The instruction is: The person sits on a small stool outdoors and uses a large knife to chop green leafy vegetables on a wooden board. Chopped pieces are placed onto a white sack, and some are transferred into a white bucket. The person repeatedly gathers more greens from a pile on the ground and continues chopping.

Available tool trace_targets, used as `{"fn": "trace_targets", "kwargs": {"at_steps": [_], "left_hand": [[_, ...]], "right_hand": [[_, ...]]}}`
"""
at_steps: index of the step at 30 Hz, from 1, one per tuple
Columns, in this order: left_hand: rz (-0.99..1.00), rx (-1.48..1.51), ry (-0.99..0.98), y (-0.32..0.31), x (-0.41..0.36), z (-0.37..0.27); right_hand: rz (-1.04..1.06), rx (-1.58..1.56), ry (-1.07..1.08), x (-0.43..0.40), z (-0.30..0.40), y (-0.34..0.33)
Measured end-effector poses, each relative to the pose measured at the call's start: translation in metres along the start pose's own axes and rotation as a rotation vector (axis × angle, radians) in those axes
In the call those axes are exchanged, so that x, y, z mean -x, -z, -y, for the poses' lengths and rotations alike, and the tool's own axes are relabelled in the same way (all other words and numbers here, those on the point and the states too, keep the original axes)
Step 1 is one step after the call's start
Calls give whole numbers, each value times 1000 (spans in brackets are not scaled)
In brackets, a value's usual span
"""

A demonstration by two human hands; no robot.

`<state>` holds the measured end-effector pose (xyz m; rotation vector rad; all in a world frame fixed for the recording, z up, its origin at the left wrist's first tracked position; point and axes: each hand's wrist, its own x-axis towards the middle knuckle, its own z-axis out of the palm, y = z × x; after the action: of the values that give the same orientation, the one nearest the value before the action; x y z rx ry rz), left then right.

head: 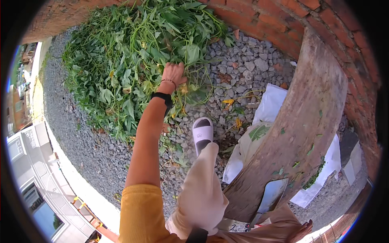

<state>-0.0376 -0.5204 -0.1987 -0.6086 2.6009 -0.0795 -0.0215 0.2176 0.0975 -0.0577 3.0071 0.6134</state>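
Observation:
My left hand (173, 74), with a dark watch at the wrist, is closed on stems at the near edge of a large heap of green leafy vines (121, 70). Some leaves around it are yellow. At the lower right, my right hand (301, 231) is extended beyond my knee, in shadow, with nothing visible in it. Between that hand and my bent leg, a broad-bladed knife (272, 194) lies on the near end of a worn wooden plank (307, 121). Its dark handle points toward me. Chopped green bits (316, 177) cling to the plank's right edge.
Grey gravel (243, 63) covers the ground, with a few yellow leaves (228, 101). White sacks (255, 136) lie under the plank. A red brick wall (267, 21) borders the back and right. My sandalled foot (203, 133) rests before the heap. A pale building (36, 158) stands left.

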Motion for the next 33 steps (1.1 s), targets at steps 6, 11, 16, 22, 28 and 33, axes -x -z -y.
{"fn": "trace_targets", "kwargs": {"at_steps": [6,11,16,22,28,33], "left_hand": [[-155,256,155,-8,101,21],[-244,368,307,-20,194,38],[-317,483,372,-17,303,45],[-505,507,350,-28,402,51],[-608,721,541,-36,461,67],[-617,649,405,-40,493,34]], "right_hand": [[-20,127,154,23,-48,-30],[48,-163,-17,40,-63,-55],[-202,-452,-14,33,-6,1],[-319,-470,47,34,-14,-17],[-333,-562,91,34,-12,-24],[-402,-614,118,35,-6,-23]]}}
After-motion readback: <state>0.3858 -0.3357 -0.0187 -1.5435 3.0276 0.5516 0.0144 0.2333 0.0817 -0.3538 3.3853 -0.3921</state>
